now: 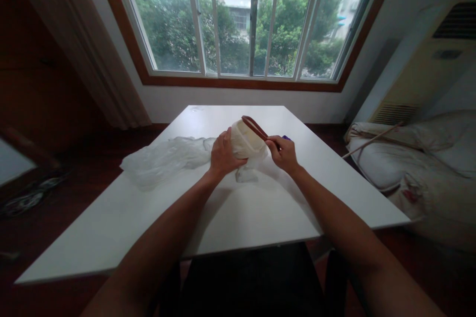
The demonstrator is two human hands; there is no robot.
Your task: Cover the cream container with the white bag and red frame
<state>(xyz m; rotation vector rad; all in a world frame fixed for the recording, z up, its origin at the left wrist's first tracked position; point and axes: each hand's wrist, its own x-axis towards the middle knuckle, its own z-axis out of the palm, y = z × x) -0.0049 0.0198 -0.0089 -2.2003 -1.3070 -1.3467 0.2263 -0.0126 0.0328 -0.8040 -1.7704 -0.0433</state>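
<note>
My left hand [223, 153] is wrapped round the left side of a cream, rounded object [247, 141], thumb along its lower edge. The object is tilted above the table, and its exact kind is unclear. In my right hand [283, 152] the fingers are closed on the lower end of a narrow brown loop [255, 126], like a strap or a bent handle. The loop crosses the object's upper right side; whether it is attached cannot be made out. Something small and blue [286, 137] shows just behind my right fingers. Crumpled clear plastic [171, 158] lies left of my left hand.
A white table [260, 218] spans the space before me, with a window [241, 20] beyond it. On the right, bulky pale bags [416, 178] with a thin stick [372, 140] stand beside the table. A curtain [85, 49] hangs at the left.
</note>
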